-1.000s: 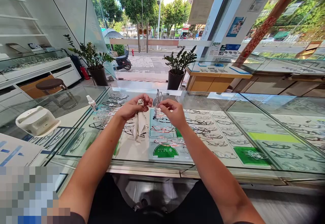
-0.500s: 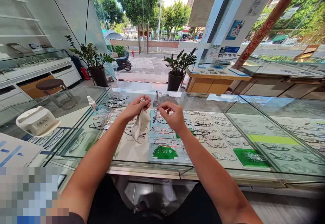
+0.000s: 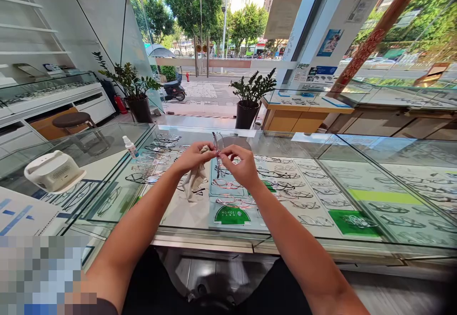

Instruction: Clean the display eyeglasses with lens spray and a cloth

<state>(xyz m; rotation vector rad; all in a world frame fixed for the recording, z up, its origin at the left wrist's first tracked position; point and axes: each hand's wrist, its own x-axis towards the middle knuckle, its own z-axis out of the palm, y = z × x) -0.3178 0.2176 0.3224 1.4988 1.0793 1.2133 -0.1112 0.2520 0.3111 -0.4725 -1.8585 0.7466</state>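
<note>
Above the glass showcase point(image 3: 228, 235), my right hand point(image 3: 242, 165) pinches a pair of eyeglasses point(image 3: 215, 138) held on edge, with its thumb and index finger closed on the frame. My left hand point(image 3: 194, 157) is closed on a beige cleaning cloth point(image 3: 194, 184), which hangs crumpled below the fingers. The left fingertips meet the eyeglasses close to the right fingertips. Exactly where they touch the frame is too small to make out. Under both hands, several eyeglass frames point(image 3: 228, 183) lie in rows inside the showcase.
A small spray bottle point(image 3: 130, 147) and a white device point(image 3: 53, 172) stand on the glass to the left. A white printed sheet point(image 3: 26, 210) lies at the near left. Beyond the counter are two potted plants point(image 3: 247, 112), a round stool point(image 3: 72, 119) and a wooden display case point(image 3: 303, 117).
My left hand has moved right with the cloth, and its fingertips now reach the eyeglasses. The eyeglasses have shifted slightly left and down; my right hand still holds them.
</note>
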